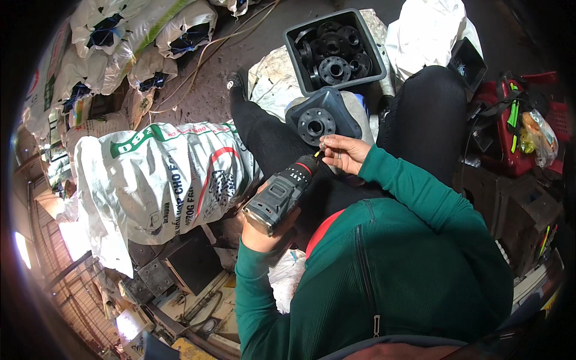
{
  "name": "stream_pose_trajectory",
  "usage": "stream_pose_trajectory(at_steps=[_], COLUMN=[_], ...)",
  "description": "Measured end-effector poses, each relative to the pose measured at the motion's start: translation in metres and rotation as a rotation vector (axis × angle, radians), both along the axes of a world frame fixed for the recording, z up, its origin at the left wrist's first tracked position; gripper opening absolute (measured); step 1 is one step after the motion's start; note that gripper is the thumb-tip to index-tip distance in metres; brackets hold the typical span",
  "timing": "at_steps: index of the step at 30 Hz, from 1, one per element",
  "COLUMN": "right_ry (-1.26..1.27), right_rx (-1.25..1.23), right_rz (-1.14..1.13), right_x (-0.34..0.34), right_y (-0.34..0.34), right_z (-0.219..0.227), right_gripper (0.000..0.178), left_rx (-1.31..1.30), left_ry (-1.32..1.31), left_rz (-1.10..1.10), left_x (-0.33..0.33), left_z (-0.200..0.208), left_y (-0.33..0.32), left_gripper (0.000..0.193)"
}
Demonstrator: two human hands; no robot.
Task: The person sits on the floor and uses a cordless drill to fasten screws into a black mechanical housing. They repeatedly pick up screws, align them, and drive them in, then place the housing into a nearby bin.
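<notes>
My left hand [261,235] is wrapped round a grey and black cordless drill [277,197] with a red ring at its chuck. The drill points up and right, and its yellow-marked bit [318,154] ends near my right fingers. Thumb and forefinger of my right hand [348,152] pinch a small metallic piece at the bit's tip; its exact kind is too small to tell. Just beyond the fingers, a black round flange [316,125] with a central hole and several bolt holes sits on a dark, square-cornered base [344,114] between my legs.
A dark grey bin [360,85] holding several black flanged parts stands ahead. White printed sacks [162,180] lie left, with more stuffed sacks [111,57] at the far left. A white sack [429,33] and a red plastic chair [510,150] holding bags are right. A hose [201,63] crosses the floor.
</notes>
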State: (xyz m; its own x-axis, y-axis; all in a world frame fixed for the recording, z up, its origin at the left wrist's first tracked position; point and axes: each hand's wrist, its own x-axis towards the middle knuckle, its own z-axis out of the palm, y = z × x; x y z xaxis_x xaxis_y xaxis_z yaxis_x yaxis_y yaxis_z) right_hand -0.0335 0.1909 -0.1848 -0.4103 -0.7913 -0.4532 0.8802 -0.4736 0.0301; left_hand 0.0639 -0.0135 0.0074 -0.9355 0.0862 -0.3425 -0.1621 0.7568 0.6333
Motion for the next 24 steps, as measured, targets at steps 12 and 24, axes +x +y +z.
stream_pose_trajectory(at_steps=[12, 24], right_ry=[-0.087, 0.332], right_rx=[-0.014, 0.773], right_rz=[0.025, -0.145], right_x=[0.005, -0.007], right_y=[-0.003, 0.008], right_z=[-0.008, -0.046], right_gripper=[0.015, 0.023], left_rx=[-0.182, -0.064], left_ry=[0.209, -0.131], left_rz=[-0.177, 0.008], left_x=[-0.004, -0.028], left_z=[-0.002, -0.026], left_y=[0.008, -0.024], left_gripper=[0.051, 0.055])
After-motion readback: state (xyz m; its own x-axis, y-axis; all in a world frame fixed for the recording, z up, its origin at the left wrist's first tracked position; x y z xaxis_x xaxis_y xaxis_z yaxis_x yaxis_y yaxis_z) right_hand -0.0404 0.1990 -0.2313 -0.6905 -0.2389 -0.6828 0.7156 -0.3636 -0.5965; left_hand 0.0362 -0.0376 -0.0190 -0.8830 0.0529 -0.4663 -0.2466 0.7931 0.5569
